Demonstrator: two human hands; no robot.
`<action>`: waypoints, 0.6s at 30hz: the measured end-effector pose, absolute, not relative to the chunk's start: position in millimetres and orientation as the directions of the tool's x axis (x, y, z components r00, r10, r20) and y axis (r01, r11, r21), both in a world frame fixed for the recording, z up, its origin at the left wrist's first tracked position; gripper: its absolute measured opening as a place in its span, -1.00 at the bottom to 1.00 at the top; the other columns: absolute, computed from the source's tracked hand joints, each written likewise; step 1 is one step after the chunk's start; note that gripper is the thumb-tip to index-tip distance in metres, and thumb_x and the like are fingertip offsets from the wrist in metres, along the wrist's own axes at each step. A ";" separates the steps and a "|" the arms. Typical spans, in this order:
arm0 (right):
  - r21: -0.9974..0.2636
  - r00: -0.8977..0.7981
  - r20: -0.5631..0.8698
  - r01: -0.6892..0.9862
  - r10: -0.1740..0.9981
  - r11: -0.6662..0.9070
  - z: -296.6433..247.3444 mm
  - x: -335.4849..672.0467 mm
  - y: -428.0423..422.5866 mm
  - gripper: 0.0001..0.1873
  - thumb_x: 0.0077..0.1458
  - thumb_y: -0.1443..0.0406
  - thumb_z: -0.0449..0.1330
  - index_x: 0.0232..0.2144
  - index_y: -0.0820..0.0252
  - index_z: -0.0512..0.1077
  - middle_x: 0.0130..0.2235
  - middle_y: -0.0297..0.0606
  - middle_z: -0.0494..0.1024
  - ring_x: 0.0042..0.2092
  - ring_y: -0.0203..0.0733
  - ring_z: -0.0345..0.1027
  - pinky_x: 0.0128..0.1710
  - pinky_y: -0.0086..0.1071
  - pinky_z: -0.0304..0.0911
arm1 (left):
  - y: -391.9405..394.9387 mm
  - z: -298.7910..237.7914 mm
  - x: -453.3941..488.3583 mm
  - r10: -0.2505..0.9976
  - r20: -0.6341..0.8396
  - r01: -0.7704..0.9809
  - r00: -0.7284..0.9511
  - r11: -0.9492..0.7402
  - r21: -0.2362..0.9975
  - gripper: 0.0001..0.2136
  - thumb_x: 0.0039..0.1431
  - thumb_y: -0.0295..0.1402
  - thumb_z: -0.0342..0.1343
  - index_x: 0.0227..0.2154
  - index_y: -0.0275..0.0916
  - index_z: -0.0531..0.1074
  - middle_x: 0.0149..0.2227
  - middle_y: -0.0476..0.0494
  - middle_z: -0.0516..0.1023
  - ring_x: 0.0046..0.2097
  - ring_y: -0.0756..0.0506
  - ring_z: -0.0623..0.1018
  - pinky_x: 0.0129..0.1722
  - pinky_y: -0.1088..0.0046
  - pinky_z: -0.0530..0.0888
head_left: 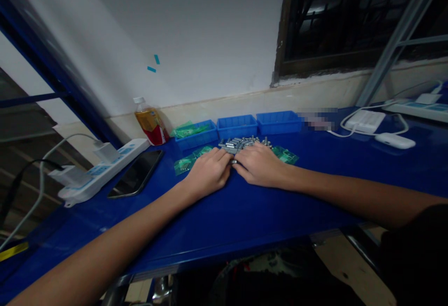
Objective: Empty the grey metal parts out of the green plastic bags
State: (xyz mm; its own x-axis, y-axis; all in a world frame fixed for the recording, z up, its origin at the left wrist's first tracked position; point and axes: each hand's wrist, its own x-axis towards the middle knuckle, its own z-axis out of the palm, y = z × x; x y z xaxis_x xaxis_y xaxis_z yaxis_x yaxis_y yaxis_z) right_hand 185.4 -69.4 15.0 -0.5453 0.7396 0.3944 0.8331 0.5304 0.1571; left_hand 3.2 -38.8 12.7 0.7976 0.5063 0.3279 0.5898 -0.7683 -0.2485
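Grip first: left hand (208,173) and right hand (261,163) both lie palm down on the blue counter (245,212), side by side, fingertips (220,155) meeting at the near edge of a pile of small metal parts (241,143). The bent fingers hide what's under them, so I can't tell from my feed if either grip is closed on a part or just resting. One loose part (234,161) shows btw the two hands. Pile sits mid-counter, just in front of three blue bins (237,126) in a row by the wall. Green bags (189,160) lie L and R of the pile, w/ more in the left bin. Further L: drink bottle (151,124), phone (136,173) lying flat, power strip (98,170) w/ plugs in it. Far R: white chargers (366,121) w/ cables.
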 end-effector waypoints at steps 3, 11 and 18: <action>0.124 -0.541 0.411 0.831 0.734 0.543 14.5 181.9 -70.6 -0.61 0.22 0.19 -0.09 -0.37 0.29 0.46 -0.32 -0.07 0.56 -0.29 -0.13 0.37 -0.23 -0.27 0.01 | -40.9 13.9 4.0 0.536 0.310 0.616 0.785 -0.729 -0.300 -0.82 0.24 -0.39 -0.15 -0.28 -0.29 0.36 -0.25 -0.21 0.43 -0.20 -0.14 0.38 -0.19 0.30 0.39; 0.064 -0.538 0.397 0.825 0.744 0.562 13.5 177.6 -72.8 -0.59 0.23 0.21 -0.10 -0.40 0.29 0.46 -0.34 -0.10 0.57 -0.32 -0.15 0.37 -0.24 -0.27 0.02 | -41.9 15.4 4.0 0.555 0.294 0.628 0.778 -0.699 -0.342 -0.84 0.22 -0.40 -0.12 -0.33 -0.27 0.35 -0.30 -0.18 0.44 -0.22 -0.15 0.39 -0.26 0.33 0.39; -0.051 -0.513 0.365 0.822 0.777 0.567 10.1 177.3 -68.7 -0.60 0.24 0.23 -0.12 -0.40 0.27 0.45 -0.36 -0.14 0.56 -0.32 -0.15 0.38 -0.26 -0.29 0.08 | -40.8 14.5 3.2 0.541 0.285 0.612 0.791 -0.700 -0.368 -0.84 0.23 -0.39 -0.13 -0.32 -0.27 0.35 -0.35 -0.16 0.45 -0.25 -0.15 0.42 -0.32 0.36 0.38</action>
